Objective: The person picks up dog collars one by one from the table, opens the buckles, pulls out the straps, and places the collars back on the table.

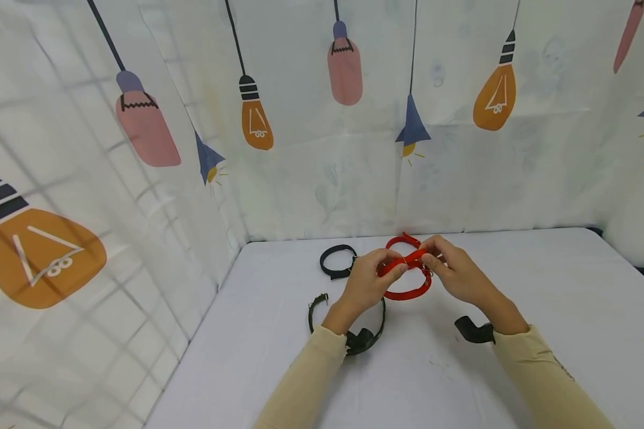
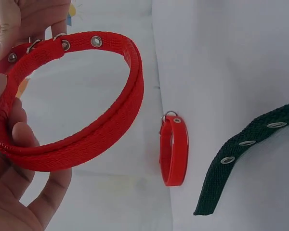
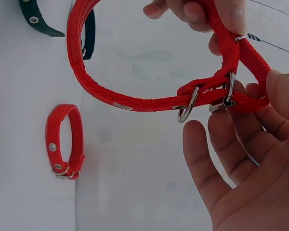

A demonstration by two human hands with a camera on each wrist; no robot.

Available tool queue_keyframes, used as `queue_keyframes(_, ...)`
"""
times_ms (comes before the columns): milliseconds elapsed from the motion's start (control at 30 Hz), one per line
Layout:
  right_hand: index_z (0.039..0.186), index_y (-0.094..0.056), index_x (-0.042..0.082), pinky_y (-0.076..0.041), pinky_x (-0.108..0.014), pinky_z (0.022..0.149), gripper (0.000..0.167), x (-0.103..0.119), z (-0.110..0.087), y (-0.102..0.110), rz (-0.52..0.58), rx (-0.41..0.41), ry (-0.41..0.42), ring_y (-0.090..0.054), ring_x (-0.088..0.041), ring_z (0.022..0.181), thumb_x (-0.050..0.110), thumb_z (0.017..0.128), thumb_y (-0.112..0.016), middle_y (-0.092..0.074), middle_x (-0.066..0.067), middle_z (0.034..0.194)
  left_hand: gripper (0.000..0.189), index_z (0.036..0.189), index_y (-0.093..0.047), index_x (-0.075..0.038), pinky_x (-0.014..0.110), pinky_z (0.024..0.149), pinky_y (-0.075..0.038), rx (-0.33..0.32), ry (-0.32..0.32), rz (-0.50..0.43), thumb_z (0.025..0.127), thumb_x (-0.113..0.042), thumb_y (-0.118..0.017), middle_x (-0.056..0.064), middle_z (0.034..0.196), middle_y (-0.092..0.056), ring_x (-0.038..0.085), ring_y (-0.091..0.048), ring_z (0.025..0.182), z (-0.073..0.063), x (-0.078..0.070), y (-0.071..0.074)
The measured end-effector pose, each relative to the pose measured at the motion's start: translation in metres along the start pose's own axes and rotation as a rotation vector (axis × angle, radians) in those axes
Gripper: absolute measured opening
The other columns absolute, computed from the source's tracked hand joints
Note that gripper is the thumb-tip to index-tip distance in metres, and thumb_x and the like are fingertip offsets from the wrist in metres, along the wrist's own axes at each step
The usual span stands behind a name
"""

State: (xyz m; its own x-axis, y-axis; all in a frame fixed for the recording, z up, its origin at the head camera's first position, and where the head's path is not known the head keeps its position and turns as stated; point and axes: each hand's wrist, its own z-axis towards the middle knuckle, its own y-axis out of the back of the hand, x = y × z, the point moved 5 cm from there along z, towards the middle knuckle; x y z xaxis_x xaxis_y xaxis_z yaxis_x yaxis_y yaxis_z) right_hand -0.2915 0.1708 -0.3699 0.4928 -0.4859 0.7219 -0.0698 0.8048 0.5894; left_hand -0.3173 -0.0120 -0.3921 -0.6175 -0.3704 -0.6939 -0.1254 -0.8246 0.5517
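Both hands hold up a red dog collar [image 1: 410,294] above the table; it is buckled into a loop that hangs down. The left hand [image 1: 366,275] pinches the strap on one side, its thumb and fingers round the webbing in the left wrist view. Opposite it, the right hand [image 1: 458,275] pinches the strap's end beside the metal buckle [image 3: 226,98] and D-ring [image 3: 187,107]. Metal eyelets [image 2: 96,41] show along the webbing. A second red collar [image 2: 176,151], also looped, stands on the table behind the hands.
A dark blue collar [image 1: 324,265] lies looped at the back left of the white table [image 1: 247,357]. A dark green collar [image 1: 312,316] lies open below the left forearm, partly hidden. Patterned cloth [image 1: 300,190] hangs behind the table and to its left.
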Motion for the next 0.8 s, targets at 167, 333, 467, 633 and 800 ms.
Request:
queue_keyframes(167, 0.119, -0.054, 0.005, -0.053, -0.029, 0.078, 0.018, -0.0001, 0.0005, -0.0018, 0.022, 0.040, -0.003, -0.060, -0.025, 0.097, 0.019, 0.107, -0.053, -0.066, -0.009, 0.109, 0.030, 0.118, -0.071, -0.014, 0.018, 0.059, -0.049, -0.017, -0.032, 0.016, 0.097, -0.035, -0.071, -0.002, 0.089, -0.068, 0.007, -0.056, 0.071, -0.0002, -0.0020, 0.0007)
queue_keyframes(333, 0.119, -0.060, 0.007, -0.054, -0.030, 0.083, 0.022, 0.0007, 0.0007, -0.0029, -0.020, 0.024, 0.018, -0.063, -0.021, 0.096, 0.021, 0.103, -0.062, -0.068, -0.003, 0.103, 0.029, 0.116, -0.071, -0.013, 0.017, 0.069, -0.054, -0.006, -0.059, 0.054, 0.098, -0.035, -0.070, 0.000, 0.100, -0.071, 0.007, -0.061, 0.082, -0.0009, -0.0033, -0.0002)
queue_keyframes(467, 0.117, -0.065, 0.007, -0.056, -0.027, 0.076, 0.022, 0.0006, 0.0011, -0.0028, -0.072, -0.016, 0.056, -0.065, -0.018, 0.088, 0.016, 0.098, -0.069, -0.070, -0.002, 0.098, 0.030, 0.118, -0.071, -0.013, 0.015, 0.071, -0.053, 0.013, -0.070, 0.096, 0.099, -0.036, -0.068, -0.001, 0.104, -0.071, 0.007, -0.061, 0.086, -0.0011, -0.0030, -0.0016)
queue_keyframes(633, 0.114, -0.066, 0.006, -0.055, -0.024, 0.071, 0.020, 0.0023, 0.0006, -0.0019, -0.118, -0.063, 0.087, -0.063, -0.016, 0.082, 0.008, 0.095, -0.071, -0.069, -0.002, 0.095, 0.029, 0.118, -0.070, -0.013, 0.014, 0.070, -0.052, 0.015, -0.074, 0.123, 0.100, -0.035, -0.067, -0.002, 0.102, -0.070, 0.006, -0.061, 0.084, -0.0012, -0.0035, -0.0021)
queue_keyframes(800, 0.113, -0.066, 0.006, -0.056, -0.026, 0.071, 0.019, 0.0051, 0.0007, -0.0025, -0.137, -0.083, 0.087, -0.064, -0.017, 0.084, 0.007, 0.094, -0.071, -0.070, -0.004, 0.097, 0.025, 0.115, -0.069, -0.013, 0.014, 0.067, -0.051, 0.003, -0.084, 0.152, 0.100, -0.032, -0.067, -0.001, 0.096, -0.069, 0.007, -0.059, 0.079, -0.0009, -0.0053, -0.0013)
